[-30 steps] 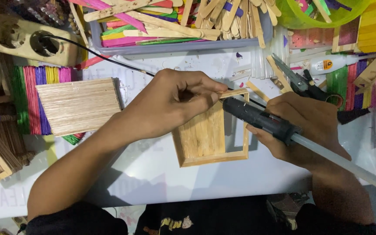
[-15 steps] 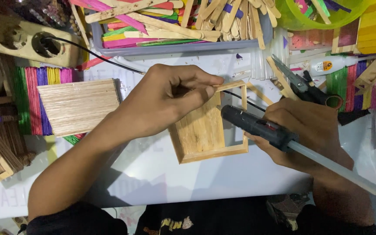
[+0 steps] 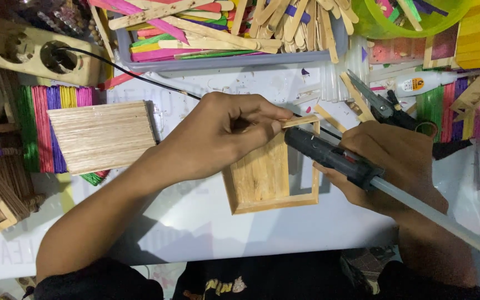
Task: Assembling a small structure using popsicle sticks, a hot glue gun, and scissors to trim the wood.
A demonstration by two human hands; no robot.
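While the small wooden tray (image 3: 270,180) made of craft sticks lay flat on the white surface (image 3: 195,222), its top edge strip was pinched by the left hand (image 3: 218,136), fingers (image 3: 259,114) closed together on the loose stick end near the tray's upper right corner. A black glue gun (image 3: 329,155) was gripped in the right hand (image 3: 390,164), fingers wrapped tight round its body, nozzle laid right against that same corner. A clear glue stick (image 3: 440,219) was seen poking out the back of the gun toward the lower right.

Just left of the hand, a flat panel of plain sticks (image 3: 101,136) was resting on a row of coloured sticks (image 3: 40,125). Up top, a grey tub (image 3: 223,58) was stuffed with mixed coloured and plain sticks, and a power strip (image 3: 34,53) was parked in the upper left corner. Black scissors (image 3: 381,103) and a white glue bottle (image 3: 423,83) were lying beyond the right hand.
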